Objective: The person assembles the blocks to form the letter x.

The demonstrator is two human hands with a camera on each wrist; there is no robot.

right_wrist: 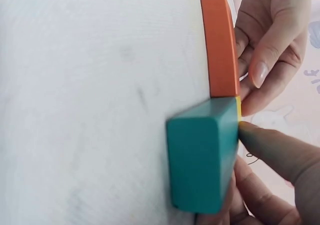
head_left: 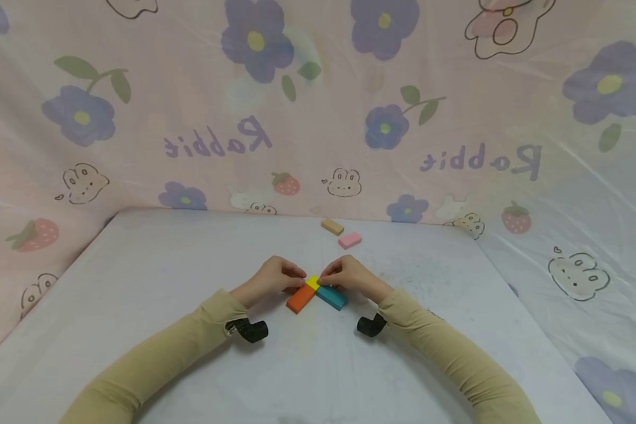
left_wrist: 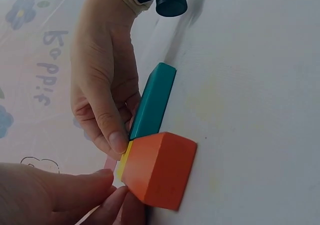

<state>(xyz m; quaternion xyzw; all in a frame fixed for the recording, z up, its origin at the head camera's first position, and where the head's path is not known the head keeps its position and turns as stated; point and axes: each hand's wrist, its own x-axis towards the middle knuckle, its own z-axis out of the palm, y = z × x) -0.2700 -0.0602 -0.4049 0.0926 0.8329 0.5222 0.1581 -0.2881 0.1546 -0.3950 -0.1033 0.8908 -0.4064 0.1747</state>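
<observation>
An orange block (head_left: 301,299) and a teal block (head_left: 331,298) lie angled on the table, their far ends meeting at a yellow block (head_left: 312,281). The right hand (head_left: 351,274) pinches the yellow block near its corner with the teal one; its thumb tip sits right at the yellow edge in the right wrist view. From the other side, the left hand (head_left: 277,274) reaches along the far side of the orange block with relaxed fingers. Its fingertips are right at the yellow block, while its thumb stands off the orange block. In both wrist views the yellow block (left_wrist: 127,155) is mostly hidden.
Beyond the hands lie a pink block (head_left: 350,240) and a natural wood block (head_left: 332,227). A white cover lies over the table (head_left: 191,365). A patterned curtain (head_left: 318,106) hangs along the back and sides. Each wrist carries a black camera (head_left: 254,331).
</observation>
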